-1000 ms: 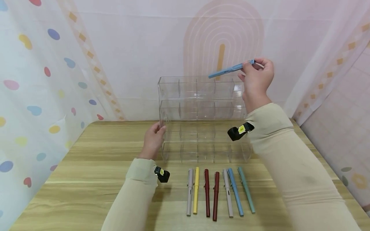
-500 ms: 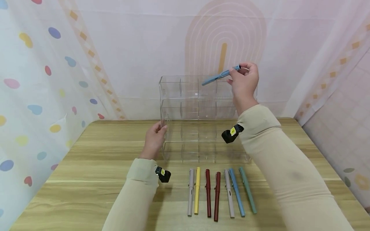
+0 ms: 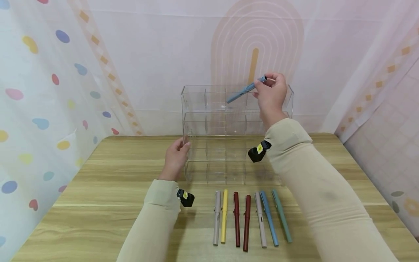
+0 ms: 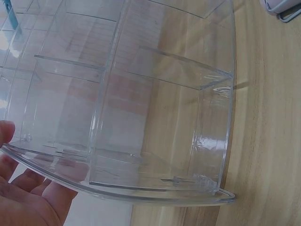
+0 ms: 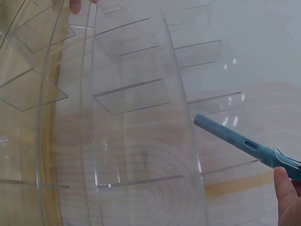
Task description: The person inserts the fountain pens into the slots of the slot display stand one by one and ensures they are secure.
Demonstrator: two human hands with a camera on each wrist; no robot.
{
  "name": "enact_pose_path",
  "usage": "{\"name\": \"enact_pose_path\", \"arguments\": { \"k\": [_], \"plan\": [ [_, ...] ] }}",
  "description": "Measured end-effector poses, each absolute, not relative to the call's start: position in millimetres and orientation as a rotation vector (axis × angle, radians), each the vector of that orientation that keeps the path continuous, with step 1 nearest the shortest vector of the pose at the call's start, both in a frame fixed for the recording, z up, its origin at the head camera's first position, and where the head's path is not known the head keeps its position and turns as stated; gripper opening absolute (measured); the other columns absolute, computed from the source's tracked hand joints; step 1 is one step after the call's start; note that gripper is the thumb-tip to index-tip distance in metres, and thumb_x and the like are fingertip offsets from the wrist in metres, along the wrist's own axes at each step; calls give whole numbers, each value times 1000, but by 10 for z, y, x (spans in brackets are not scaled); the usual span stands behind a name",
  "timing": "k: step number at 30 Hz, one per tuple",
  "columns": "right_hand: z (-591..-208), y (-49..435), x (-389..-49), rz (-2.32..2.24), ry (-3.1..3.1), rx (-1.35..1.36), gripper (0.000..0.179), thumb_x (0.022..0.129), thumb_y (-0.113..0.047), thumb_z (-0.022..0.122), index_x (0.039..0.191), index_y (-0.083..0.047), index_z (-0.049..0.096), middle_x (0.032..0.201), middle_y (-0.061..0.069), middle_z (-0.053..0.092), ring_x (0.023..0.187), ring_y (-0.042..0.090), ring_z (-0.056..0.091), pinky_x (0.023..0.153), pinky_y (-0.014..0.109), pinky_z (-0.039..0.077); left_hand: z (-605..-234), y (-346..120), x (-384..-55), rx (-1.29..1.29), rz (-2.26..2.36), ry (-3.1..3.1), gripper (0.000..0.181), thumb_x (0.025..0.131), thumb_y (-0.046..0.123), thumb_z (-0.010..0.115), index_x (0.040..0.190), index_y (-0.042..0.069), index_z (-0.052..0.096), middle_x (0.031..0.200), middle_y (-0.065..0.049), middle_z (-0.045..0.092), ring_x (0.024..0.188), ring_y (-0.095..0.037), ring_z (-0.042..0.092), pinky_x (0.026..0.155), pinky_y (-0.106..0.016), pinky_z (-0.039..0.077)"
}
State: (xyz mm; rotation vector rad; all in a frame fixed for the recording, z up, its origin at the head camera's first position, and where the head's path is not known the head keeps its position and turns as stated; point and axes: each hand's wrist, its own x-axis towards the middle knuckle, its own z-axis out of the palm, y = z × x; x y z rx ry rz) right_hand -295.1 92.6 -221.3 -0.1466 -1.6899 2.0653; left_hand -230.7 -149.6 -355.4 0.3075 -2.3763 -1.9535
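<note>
A clear tiered rack [image 3: 216, 136] with divided compartments stands on the table. My left hand [image 3: 175, 156] grips its left side edge; in the left wrist view the thumb lies on one side of the clear panel and the fingers [image 4: 59, 200] curl round the other. My right hand [image 3: 271, 95] pinches a blue pen [image 3: 245, 90] near its clip end, at the height of the rack's top tier. The pen tilts, its free end pointing down and left. In the right wrist view that end of the pen [image 5: 230, 136] is close to the top tier's front edge.
On the table [image 3: 124, 196] before the rack lies a row of pens: grey [image 3: 217, 218], yellow [image 3: 224, 216], two dark red [image 3: 237, 220], another grey [image 3: 260, 220], blue [image 3: 269, 218] and green [image 3: 282, 216]. A patterned curtain [image 3: 157, 62] hangs behind.
My right hand has moved left and slightly down with the blue pen, whose free end has dropped to the top tier and tilts more steeply. The left hand stays on the rack's edge.
</note>
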Motion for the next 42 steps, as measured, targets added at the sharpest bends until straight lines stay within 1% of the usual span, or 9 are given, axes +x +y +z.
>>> {"name": "enact_pose_path", "arguments": {
  "k": [6,11,17,24,28,31,36,38,42],
  "plan": [
    [-2246,941,-2963,2057,-1682,-140,31,88,1,65,116,-2,51,93,2,55,82,14,61,66,24,54,-3557,-1484,-2300,297,-1953,-2377,37,102,23,46,136,8,51,138,-13,49,127,-29,42,104,-48,37],
    [-2249,953,-2953,2050,-1700,-145,33,88,-1,65,118,-2,51,93,2,55,84,15,61,69,25,54,-3552,-1477,-2289,297,-1967,-2362,38,102,22,46,136,8,50,139,-12,49,127,-28,42,104,-47,37],
    [-2265,956,-2931,2016,-1739,-153,31,88,-2,66,116,-4,52,96,2,56,85,14,61,75,28,55,-3545,-1474,-2290,297,-1975,-2366,39,102,23,46,138,9,49,140,-13,47,128,-29,42,104,-47,38],
    [-2273,946,-2920,2027,-1705,-150,34,87,0,67,117,-3,53,96,2,58,85,12,61,77,29,55,-3541,-1485,-2298,275,-1950,-2387,42,102,23,44,140,6,47,142,-14,46,130,-31,40,106,-50,35],
    [-2272,961,-2901,2048,-1689,-133,42,85,0,68,123,-4,52,100,1,58,92,13,62,79,28,52,-3531,-1490,-2286,286,-1944,-2395,42,102,24,45,140,7,47,143,-14,45,131,-31,39,107,-50,34],
    [-2281,1008,-2865,2052,-1653,-102,48,84,2,68,128,-3,50,102,1,57,100,16,62,80,27,51,-3528,-1491,-2280,297,-1943,-2397,41,102,24,45,139,8,48,143,-13,45,132,-31,39,107,-50,34],
    [-2332,1139,-2768,2007,-1613,-74,44,83,1,67,124,-4,51,107,6,58,104,21,61,77,25,52,-3530,-1490,-2288,300,-1941,-2394,40,102,24,45,138,8,49,142,-13,46,131,-31,40,106,-51,34],
    [-2357,1196,-2722,1998,-1609,-72,42,83,1,68,122,-4,52,107,6,59,102,20,61,75,23,52,-3531,-1490,-2295,297,-1945,-2390,40,102,24,45,138,8,49,141,-14,47,129,-31,41,106,-50,34],
    [-2404,1306,-2621,2002,-1609,-62,38,83,2,67,118,-4,53,103,2,59,97,17,61,71,19,52,-3534,-1496,-2306,308,-1943,-2388,39,102,24,45,137,8,50,138,-13,49,125,-30,43,103,-48,37]
  ]
}}
